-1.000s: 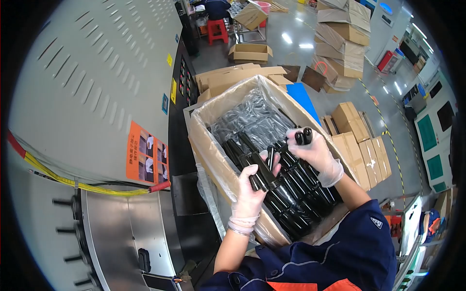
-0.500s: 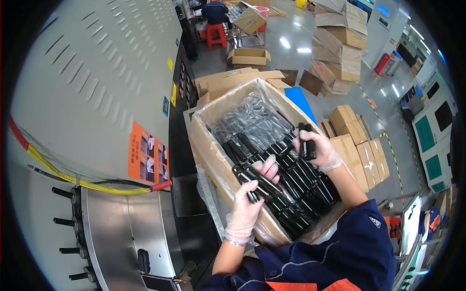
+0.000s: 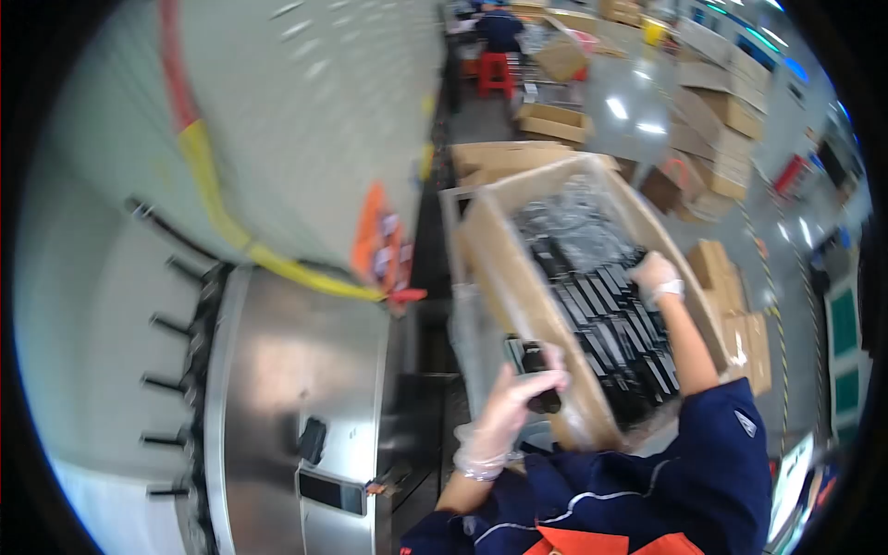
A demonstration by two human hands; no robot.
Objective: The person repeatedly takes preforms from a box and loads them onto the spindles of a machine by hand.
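Observation:
My left hand (image 3: 521, 400), in a clear glove, is closed around a few short black tubes (image 3: 543, 401), just outside the box's near-left wall. My gloved right hand (image 3: 655, 276) is inside the right wall of the cardboard box (image 3: 564, 384), fingers curled down at the edge of the tube rows. What its fingertips grip is hidden and blurred. Rows of glossy black tubes (image 3: 615, 319) lie side by side in the box. Crumpled clear plastic film (image 3: 578, 222) covers the far end.
A grey machine panel with a yellow-and-red hose (image 3: 213, 185) stands at left, above a metal surface holding a phone (image 3: 331, 492). Black pegs (image 3: 171, 381) stick out at far left. Cartons (image 3: 731, 296) stand right of the box. A person (image 3: 499, 30) is near a red stool (image 3: 495, 72).
The view has swung left. My left hand has moved out of the box with black tubes in it. My right hand, which held black tubes up, is now lowered at the box's right side.

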